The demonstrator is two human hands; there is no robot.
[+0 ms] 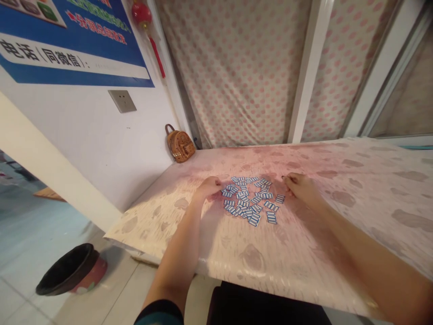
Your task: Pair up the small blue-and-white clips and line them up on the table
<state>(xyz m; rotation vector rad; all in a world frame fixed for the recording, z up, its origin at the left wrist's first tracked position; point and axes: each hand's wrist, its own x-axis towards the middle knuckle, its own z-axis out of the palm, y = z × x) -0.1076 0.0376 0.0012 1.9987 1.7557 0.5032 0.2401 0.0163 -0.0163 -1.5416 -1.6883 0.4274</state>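
Note:
Several small flat pieces with blue and white stripes (pixel 254 220) lie in a loose, partly overlapping cluster on the table; their exact kind is too small to tell. At the cluster's left edge is my left hand (pixel 207 187), its fingers curled together close to the nearest pieces. My right hand (pixel 299 186) rests a little beyond the right edge, with thumb and fingers pinched. A small dark spot shows at its fingertips, and I cannot make out whether it is a held thing. Whatever the left fingers hold, if anything, is hidden.
A patterned cloth covers the table (pixel 219 253). A small brown backpack-shaped bag (pixel 181 145) stands at its back left corner, against the wall. On the floor at left sits a dark-rimmed bin (pixel 72 271). Behind the table hangs a dotted curtain (pixel 237 76).

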